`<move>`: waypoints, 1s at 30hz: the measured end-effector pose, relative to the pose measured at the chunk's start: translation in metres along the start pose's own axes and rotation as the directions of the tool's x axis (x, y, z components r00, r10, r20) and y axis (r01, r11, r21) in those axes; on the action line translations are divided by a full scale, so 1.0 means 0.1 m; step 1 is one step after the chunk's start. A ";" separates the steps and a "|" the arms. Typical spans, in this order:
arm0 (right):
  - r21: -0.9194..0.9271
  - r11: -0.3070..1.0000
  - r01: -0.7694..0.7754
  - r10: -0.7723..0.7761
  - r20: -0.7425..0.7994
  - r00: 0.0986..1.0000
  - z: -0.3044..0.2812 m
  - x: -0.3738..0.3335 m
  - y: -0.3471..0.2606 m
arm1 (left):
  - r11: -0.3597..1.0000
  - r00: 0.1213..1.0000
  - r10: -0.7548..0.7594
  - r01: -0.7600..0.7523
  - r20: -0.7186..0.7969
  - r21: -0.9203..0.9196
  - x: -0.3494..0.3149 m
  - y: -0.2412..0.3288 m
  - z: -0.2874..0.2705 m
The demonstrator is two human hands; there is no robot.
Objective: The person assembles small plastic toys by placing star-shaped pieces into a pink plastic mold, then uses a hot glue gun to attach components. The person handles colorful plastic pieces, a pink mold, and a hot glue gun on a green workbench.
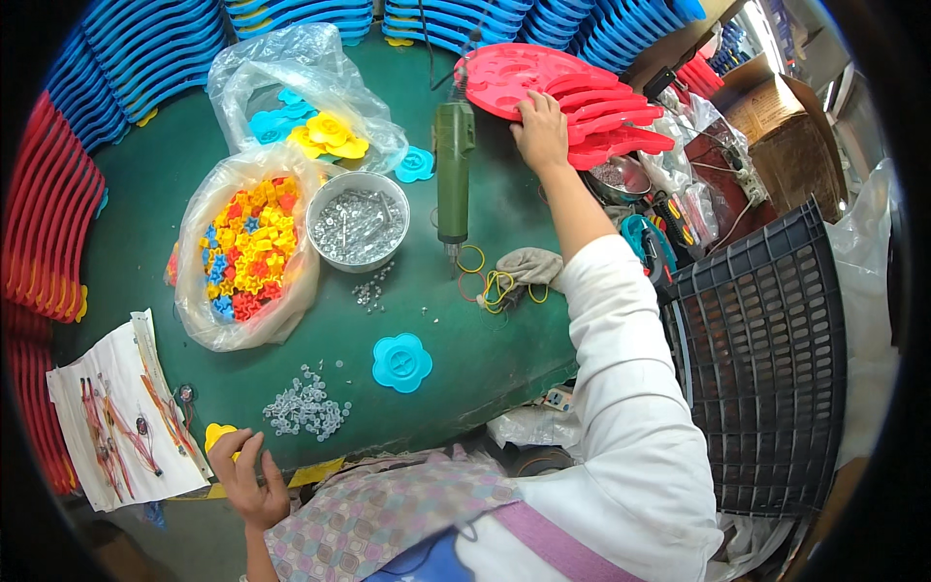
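My right hand [543, 136] reaches to the far right, its fingers hooked over the edge of a red plastic piece [499, 82] in a pile of fanned-out red pieces [606, 121]. At the near left edge of the table, my left hand [250, 480] has its fingers loosely bent and apart. Its fingertips are beside a yellow flower-shaped piece [219, 434], partly hidden behind them. A blue flower-shaped piece [401, 363] lies on the green table in front of me. Upright above the table hangs a green electric screwdriver [453, 175], its bit pointing down.
Small clear plastic parts [308, 405] lie near my left hand. Farther back stand a metal bowl of screws [359, 260], a bag of star-shaped pieces [208, 325] and a bag of flower pieces [339, 73]. Blue stacks [155, 58] and red stacks [48, 213] line the table; a black crate [766, 359] stands right.
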State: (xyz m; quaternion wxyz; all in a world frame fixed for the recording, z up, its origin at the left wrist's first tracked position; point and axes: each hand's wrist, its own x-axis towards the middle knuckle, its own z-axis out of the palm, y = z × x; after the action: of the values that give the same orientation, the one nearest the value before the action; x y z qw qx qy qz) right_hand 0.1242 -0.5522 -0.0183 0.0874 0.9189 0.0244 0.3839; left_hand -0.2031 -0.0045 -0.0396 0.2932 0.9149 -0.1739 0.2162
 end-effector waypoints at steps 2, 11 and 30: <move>0.233 0.968 -0.094 0.110 -0.056 0.992 0.01 0.19 0.23 | 0.997 1.000 0.003 -0.003 0.004 -0.083 0.12 0.10 0.07; 0.904 0.363 0.227 0.631 -0.418 0.653 -1.95 0.01 -0.79 | 0.616 0.942 -0.154 0.326 0.297 -0.717 0.68 0.53 0.31; 0.277 0.959 -0.053 -0.149 0.658 0.738 -0.39 0.42 -1.96 | -0.210 0.616 -0.513 0.584 0.597 -0.784 -0.33 -0.36 -0.41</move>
State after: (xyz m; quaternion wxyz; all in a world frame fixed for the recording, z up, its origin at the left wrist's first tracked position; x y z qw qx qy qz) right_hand 0.1304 -0.3491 0.0029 -0.0293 0.9971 0.0686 0.0162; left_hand -0.2274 0.0544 -0.0426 0.8625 0.4676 0.1435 -0.1296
